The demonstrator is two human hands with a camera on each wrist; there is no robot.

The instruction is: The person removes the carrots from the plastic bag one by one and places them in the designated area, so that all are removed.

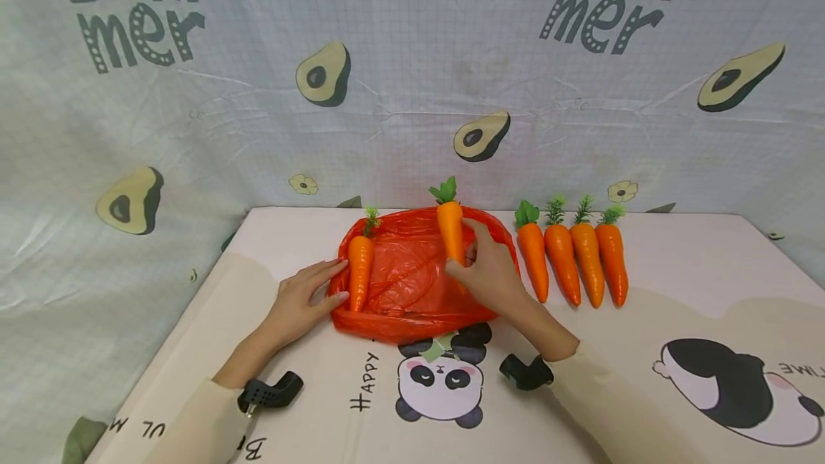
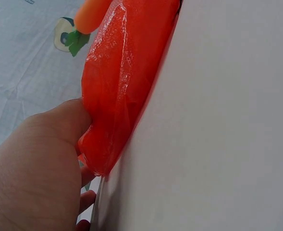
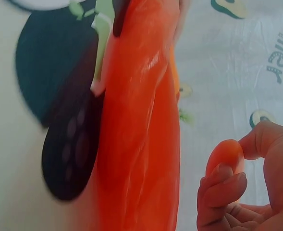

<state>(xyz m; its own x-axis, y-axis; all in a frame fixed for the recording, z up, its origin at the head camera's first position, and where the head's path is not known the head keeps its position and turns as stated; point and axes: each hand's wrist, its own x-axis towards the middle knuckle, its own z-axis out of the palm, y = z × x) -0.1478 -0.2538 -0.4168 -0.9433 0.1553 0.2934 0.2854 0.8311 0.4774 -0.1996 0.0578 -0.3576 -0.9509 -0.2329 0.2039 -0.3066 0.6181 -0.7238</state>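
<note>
super crinkly red plastic bag (image 1: 406, 326) by far edge of tabletop (image 1: 683, 271), left hand (image 1: 303, 301) on its rim, fingers apart, right hand (image 1: 491, 269) pinching smooth tapered carrot (image 1: 450, 226)

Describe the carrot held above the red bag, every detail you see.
Smooth, glossy and plastic-looking, the orange carrot tapers from a thick end bearing broad green leaves. The right hand's grip pinches its narrower end; the leafy end points toward the backdrop. It is over the red bag, apparently not touching it.
</note>
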